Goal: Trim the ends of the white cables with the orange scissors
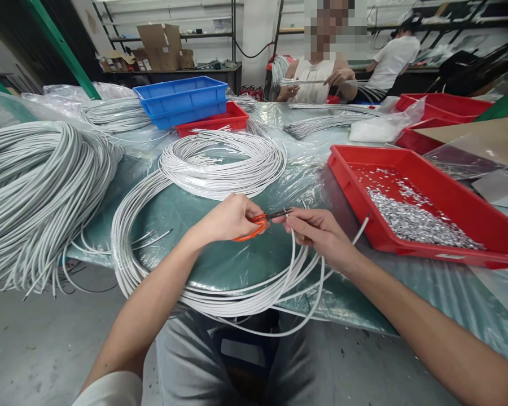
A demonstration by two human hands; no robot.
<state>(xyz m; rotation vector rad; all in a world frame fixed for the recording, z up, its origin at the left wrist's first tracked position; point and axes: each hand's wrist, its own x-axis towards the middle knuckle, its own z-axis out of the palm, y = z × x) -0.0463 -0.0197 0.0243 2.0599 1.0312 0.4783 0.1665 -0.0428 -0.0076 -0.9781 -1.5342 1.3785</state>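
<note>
My left hand (236,217) is closed around the orange handles of a small pair of pliers or scissors (254,227). The tool's dark jaws point right and meet the fingertips of my right hand (317,228). Pinched in my right hand is the end of a white cable (293,248), at the tool's tip. This cable belongs to a large loose coil (237,301) lying along the table's front edge, partly hanging over it. A second white coil (222,163) lies just behind my hands.
A red tray (444,256) of small shiny metal pieces stands right of my hands. A big cable bundle (42,197) lies left. Blue bins (182,98) stand behind on the table (232,265). Across it a person (315,82) holds cables; another person (395,59) sits farther back.
</note>
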